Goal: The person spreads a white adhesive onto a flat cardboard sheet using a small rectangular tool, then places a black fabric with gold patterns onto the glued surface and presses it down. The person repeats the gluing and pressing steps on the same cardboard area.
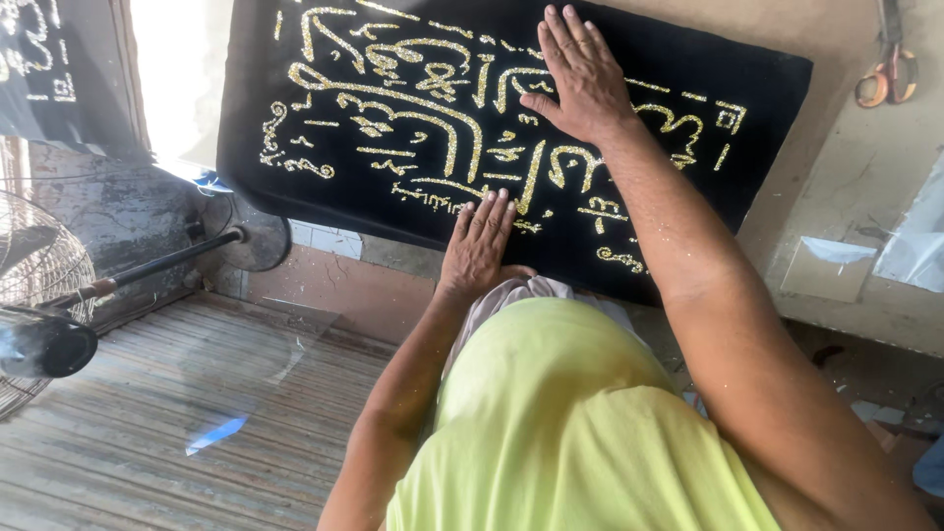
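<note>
Black cloth (295,108) with gold glitter lettering, pressed by two hands.
Left hand (479,246) and right hand (582,79) are laid flat, fingers (565,34) open, gripping nothing.

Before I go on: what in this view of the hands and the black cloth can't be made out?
- Head view: black cloth, top cut by the frame edge; near edge hidden behind the left hand and yellow shirt.
- Gold lettering under the right hand: covered.
- Both palms: face down, hidden.
- Scissors: blades cut off.
- Fan: cut off at left.
</note>
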